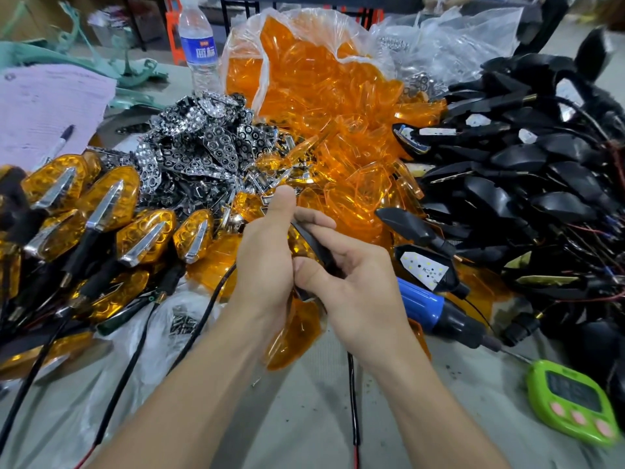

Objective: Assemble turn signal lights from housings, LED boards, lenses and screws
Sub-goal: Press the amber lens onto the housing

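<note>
Both my hands meet at the middle of the table over one turn signal light (313,242), a black housing with an amber lens. My left hand (267,252) grips it from the left, thumb raised over the top. My right hand (351,275) wraps its fingers round the housing's black edge from the right. Its wire (353,401) hangs down toward me. Most of the unit is hidden between my palms.
Finished amber lights (101,211) lie piled at left, chrome reflectors (203,147) behind them, a bag of amber lenses (324,96) at centre back, black housings (524,184) at right. A blue electric screwdriver (439,309), a green timer (571,404), screws (182,323) and a water bottle (199,45) lie around.
</note>
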### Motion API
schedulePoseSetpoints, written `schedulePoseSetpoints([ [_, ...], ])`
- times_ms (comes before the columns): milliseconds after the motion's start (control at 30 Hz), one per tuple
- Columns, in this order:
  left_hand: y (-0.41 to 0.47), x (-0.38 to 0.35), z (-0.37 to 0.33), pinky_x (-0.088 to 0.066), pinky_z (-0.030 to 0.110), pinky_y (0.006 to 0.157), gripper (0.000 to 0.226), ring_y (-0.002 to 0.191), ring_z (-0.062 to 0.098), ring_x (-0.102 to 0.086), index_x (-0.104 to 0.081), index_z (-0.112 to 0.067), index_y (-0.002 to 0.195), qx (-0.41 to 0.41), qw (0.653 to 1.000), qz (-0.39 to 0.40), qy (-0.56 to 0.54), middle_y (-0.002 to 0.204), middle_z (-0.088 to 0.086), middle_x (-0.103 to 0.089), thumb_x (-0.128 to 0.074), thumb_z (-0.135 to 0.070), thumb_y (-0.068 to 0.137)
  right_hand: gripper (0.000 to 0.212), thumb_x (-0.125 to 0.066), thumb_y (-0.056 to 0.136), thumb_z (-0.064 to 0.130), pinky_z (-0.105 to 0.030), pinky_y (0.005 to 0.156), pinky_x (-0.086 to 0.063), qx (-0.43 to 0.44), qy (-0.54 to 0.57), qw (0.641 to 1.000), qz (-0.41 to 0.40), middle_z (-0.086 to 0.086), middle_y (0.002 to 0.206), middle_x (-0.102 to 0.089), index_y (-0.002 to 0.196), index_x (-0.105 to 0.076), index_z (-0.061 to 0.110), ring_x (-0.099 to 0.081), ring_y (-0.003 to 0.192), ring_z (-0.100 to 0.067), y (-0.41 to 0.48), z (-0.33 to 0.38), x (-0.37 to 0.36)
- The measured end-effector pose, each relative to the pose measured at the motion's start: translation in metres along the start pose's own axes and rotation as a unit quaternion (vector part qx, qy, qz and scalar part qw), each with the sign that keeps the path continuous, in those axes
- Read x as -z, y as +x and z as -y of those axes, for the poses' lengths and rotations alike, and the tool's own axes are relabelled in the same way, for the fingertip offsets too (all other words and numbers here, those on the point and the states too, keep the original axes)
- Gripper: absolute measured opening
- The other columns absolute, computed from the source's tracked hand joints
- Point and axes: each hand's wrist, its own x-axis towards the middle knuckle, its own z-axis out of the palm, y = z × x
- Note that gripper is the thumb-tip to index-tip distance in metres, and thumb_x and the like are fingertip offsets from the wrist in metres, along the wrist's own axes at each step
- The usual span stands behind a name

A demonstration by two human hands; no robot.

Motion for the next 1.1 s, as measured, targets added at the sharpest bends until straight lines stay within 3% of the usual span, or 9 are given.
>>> schedulePoseSetpoints([
  [167,0.001,0.0,-0.002,-0.052,0.021,0.052,0.058,0.054,0.011,-0.065,-0.077,-0.021,0.059,-0.055,0.998,-0.025,0.035,0.059,0.002,-0.069,-0.046,-0.056,0.094,0.034,-0.069,0.086,0.006,-0.041,0.087,-0.062,-0.009,0.036,0.999,-0.015,-0.003,0.099,-0.079,0.113,-0.077,0.026,-0.074,0.092,-0.02,-0.003,0.0,-0.007],
  [267,0.003,0.001,-0.001,-0.055,0.024,0.057,0.057,0.058,0.014,-0.067,-0.077,-0.021,0.06,-0.048,0.998,-0.012,0.039,0.061,0.003,-0.069,-0.046,-0.055,0.094,0.037,-0.071,0.088,0.003,-0.046,0.092,-0.06,-0.012,0.038,0.999,-0.016,-0.002,0.102,-0.079,0.115,-0.076,0.028,-0.075,0.099,-0.022,-0.003,0.0,-0.007],
  [400,0.006,0.006,-0.003,-0.061,0.045,0.082,0.073,0.087,0.032,-0.072,-0.081,-0.01,0.09,0.026,0.992,0.075,-0.093,0.093,0.019,-0.073,-0.034,-0.065,0.1,0.047,-0.075,0.086,-0.004,-0.041,0.1,-0.057,0.016,0.006,0.999,-0.03,0.004,0.111,-0.078,0.117,-0.073,0.032,-0.073,0.108,-0.016,0.001,0.003,-0.001],
  [500,0.006,0.008,-0.003,-0.063,0.039,0.085,0.081,0.101,0.033,-0.074,-0.078,-0.004,0.115,0.072,0.98,0.112,-0.149,0.112,0.023,-0.075,-0.023,-0.063,0.105,0.049,-0.078,0.081,0.001,-0.037,0.101,-0.056,0.02,-0.013,0.998,-0.052,0.008,0.113,-0.077,0.126,-0.074,0.02,-0.071,0.109,-0.012,0.002,0.003,0.003],
  [600,0.001,0.003,0.002,-0.062,0.034,0.08,0.073,0.1,0.03,-0.076,-0.08,-0.006,0.109,0.082,0.982,0.107,-0.133,0.105,0.021,-0.076,-0.026,-0.056,0.106,0.045,-0.074,0.078,0.006,-0.031,0.097,-0.057,0.035,-0.02,0.998,-0.05,0.01,0.11,-0.076,0.119,-0.075,0.025,-0.071,0.107,-0.013,0.001,0.005,0.002],
  [733,-0.007,-0.004,0.005,-0.057,0.061,0.097,0.078,0.101,0.043,-0.071,-0.073,0.003,0.104,0.06,0.997,0.019,-0.045,0.101,0.025,-0.073,-0.054,-0.068,0.077,0.031,-0.068,0.082,0.015,-0.041,0.094,-0.057,0.056,-0.026,0.995,-0.082,0.003,0.108,-0.075,0.111,-0.076,0.022,-0.07,0.105,-0.021,0.0,0.002,-0.004],
  [867,-0.01,-0.007,0.004,-0.05,0.069,0.101,0.082,0.109,0.052,-0.065,-0.065,0.008,0.107,0.024,0.999,0.026,0.0,0.113,0.035,-0.068,-0.051,-0.068,0.08,0.033,-0.07,0.087,0.035,-0.037,0.098,-0.057,0.063,-0.011,0.992,-0.11,0.004,0.115,-0.076,0.116,-0.077,0.022,-0.07,0.114,-0.02,-0.001,0.003,-0.009],
  [1000,-0.01,-0.008,0.001,-0.055,0.052,0.1,0.067,0.111,0.041,-0.069,-0.066,0.005,0.12,0.068,0.99,0.089,-0.082,0.117,0.027,-0.07,-0.049,-0.055,0.094,0.024,-0.07,0.085,0.033,-0.019,0.09,-0.053,0.09,-0.018,0.988,-0.125,0.012,0.109,-0.075,0.108,-0.076,0.033,-0.07,0.108,-0.013,0.001,0.006,-0.009],
  [1100,-0.011,-0.006,0.0,-0.055,0.042,0.097,0.056,0.111,0.033,-0.066,-0.067,0.001,0.116,0.082,0.966,0.164,-0.181,0.118,0.023,-0.067,-0.042,-0.045,0.096,0.022,-0.074,0.083,0.028,-0.023,0.085,-0.056,0.09,-0.024,0.988,-0.124,0.009,0.102,-0.074,0.104,-0.077,0.027,-0.071,0.098,-0.016,0.003,0.006,-0.008],
])
